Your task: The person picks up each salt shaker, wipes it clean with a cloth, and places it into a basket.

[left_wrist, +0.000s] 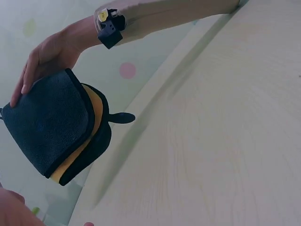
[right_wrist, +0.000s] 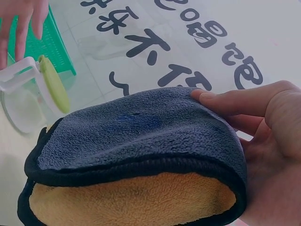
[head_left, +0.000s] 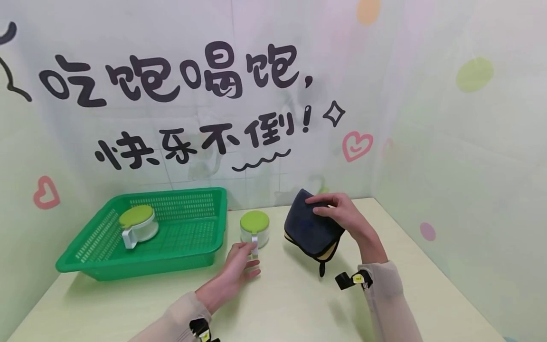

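Observation:
My right hand (head_left: 349, 221) pinches a folded cloth (head_left: 311, 228), dark blue outside and yellow inside, with black edging and a small hanging loop. The cloth is held up above the table, its fold lines and yellow layer plain in the right wrist view (right_wrist: 136, 202). A clear jar with a green lid (head_left: 254, 221) and a white handle stands on the table. Beside that handle is my left hand (head_left: 231, 275), its fingers extended and loosely spread. In the right wrist view, the left fingers (right_wrist: 21, 35) appear just above the jar's handle (right_wrist: 21, 70).
At the left stands a green plastic basket (head_left: 145, 272) with slotted walls. Inside it sits a similar green-lidded jar (head_left: 137, 223) with a white handle. The pale table (head_left: 282, 304) meets a printed wall sheet (head_left: 265, 190) at the back and a side wall on the right.

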`<state>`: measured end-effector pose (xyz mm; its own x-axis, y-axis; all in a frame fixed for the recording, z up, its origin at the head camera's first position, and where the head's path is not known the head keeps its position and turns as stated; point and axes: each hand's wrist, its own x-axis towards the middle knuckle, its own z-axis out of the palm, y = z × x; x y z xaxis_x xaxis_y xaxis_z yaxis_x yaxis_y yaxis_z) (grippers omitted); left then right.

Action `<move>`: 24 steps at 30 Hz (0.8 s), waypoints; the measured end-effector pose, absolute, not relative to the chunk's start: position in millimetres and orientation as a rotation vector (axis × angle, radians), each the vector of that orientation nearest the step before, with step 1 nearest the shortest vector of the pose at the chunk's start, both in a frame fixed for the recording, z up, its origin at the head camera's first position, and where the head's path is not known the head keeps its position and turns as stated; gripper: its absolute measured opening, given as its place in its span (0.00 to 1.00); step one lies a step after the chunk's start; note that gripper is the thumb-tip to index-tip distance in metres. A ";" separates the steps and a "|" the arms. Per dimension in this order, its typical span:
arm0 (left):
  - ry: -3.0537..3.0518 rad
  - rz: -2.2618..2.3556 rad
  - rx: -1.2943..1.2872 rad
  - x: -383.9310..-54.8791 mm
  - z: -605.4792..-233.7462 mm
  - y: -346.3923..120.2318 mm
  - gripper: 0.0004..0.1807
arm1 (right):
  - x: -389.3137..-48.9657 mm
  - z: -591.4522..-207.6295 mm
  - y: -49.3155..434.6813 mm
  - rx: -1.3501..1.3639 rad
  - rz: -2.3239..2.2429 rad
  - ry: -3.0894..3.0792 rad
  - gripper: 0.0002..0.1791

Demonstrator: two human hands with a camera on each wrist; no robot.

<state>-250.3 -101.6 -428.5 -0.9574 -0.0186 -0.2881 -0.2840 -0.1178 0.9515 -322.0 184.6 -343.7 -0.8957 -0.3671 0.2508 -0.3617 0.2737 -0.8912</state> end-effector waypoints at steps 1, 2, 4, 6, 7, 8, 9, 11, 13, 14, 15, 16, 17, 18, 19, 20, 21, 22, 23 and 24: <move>1.961 2.191 -0.337 -252.5 -430.0 -100.4 0.35 | -321.5 -344.8 185.3 -0.720 -1.750 2.501 0.17; 1.970 2.177 -0.338 -254.8 -431.6 -99.5 0.33 | -320.4 -345.8 185.7 -0.722 -1.756 2.496 0.17; 1.982 2.143 -0.333 -257.9 -434.7 -97.7 0.32 | -318.0 -348.0 186.6 -0.729 -1.768 2.487 0.17; 1.983 2.116 -0.326 -260.0 -437.1 -96.3 0.32 | -315.8 -349.8 187.1 -0.727 -1.774 2.476 0.17; 1.982 2.108 -0.319 -261.4 -438.2 -95.3 0.32 | -315.4 -350.1 187.3 -0.725 -1.776 2.476 0.18; 1.979 2.105 -0.310 -263.3 -439.1 -94.3 0.31 | -315.1 -349.7 187.2 -0.722 -1.779 2.476 0.18; 1.977 2.103 -0.297 -265.0 -439.8 -93.2 0.30 | -315.3 -349.3 187.3 -0.717 -1.779 2.478 0.18; 1.984 2.100 -0.281 -268.8 -440.5 -91.4 0.29 | -316.0 -348.2 187.4 -0.705 -1.779 2.479 0.17; 2.012 2.088 -0.262 -272.6 -441.4 -90.0 0.27 | -317.1 -347.6 187.4 -0.710 -1.779 2.485 0.17; 2.037 2.081 -0.253 -274.1 -441.5 -89.8 0.25 | -317.2 -347.3 187.2 -0.711 -1.782 2.486 0.17; 2.063 2.077 -0.240 -275.7 -441.8 -90.0 0.24 | -317.2 -347.3 186.9 -0.710 -1.785 2.491 0.17; 2.094 2.073 -0.225 -276.9 -441.9 -90.4 0.23 | -317.3 -347.2 186.5 -0.715 -1.783 2.501 0.16; 2.124 2.071 -0.213 -278.0 -442.1 -91.1 0.21 | -317.5 -347.4 186.3 -0.721 -1.776 2.517 0.15; 2.156 2.071 -0.195 -279.2 -442.1 -92.0 0.20 | -317.6 -347.4 185.9 -0.725 -1.768 2.536 0.15; 2.191 2.069 -0.182 -280.1 -442.2 -93.2 0.19 | -317.8 -347.2 185.3 -0.722 -1.763 2.553 0.14; 2.219 2.072 -0.172 -281.1 -441.9 -94.5 0.18 | -317.7 -346.8 184.4 -0.723 -1.752 2.571 0.13; 2.245 2.074 -0.159 -282.0 -441.7 -96.1 0.17 | -317.9 -346.3 183.5 -0.724 -1.741 2.590 0.13; 2.265 2.077 -0.160 -282.9 -441.1 -97.6 0.17 | -317.8 -345.4 182.5 -0.726 -1.732 2.606 0.12; 2.278 2.082 -0.160 -283.9 -440.6 -99.0 0.16 | -317.8 -344.4 181.6 -0.728 -1.724 2.621 0.12; 2.283 2.088 -0.157 -284.9 -439.6 -100.4 0.16 | -317.5 -343.1 180.5 -0.730 -1.721 2.631 0.11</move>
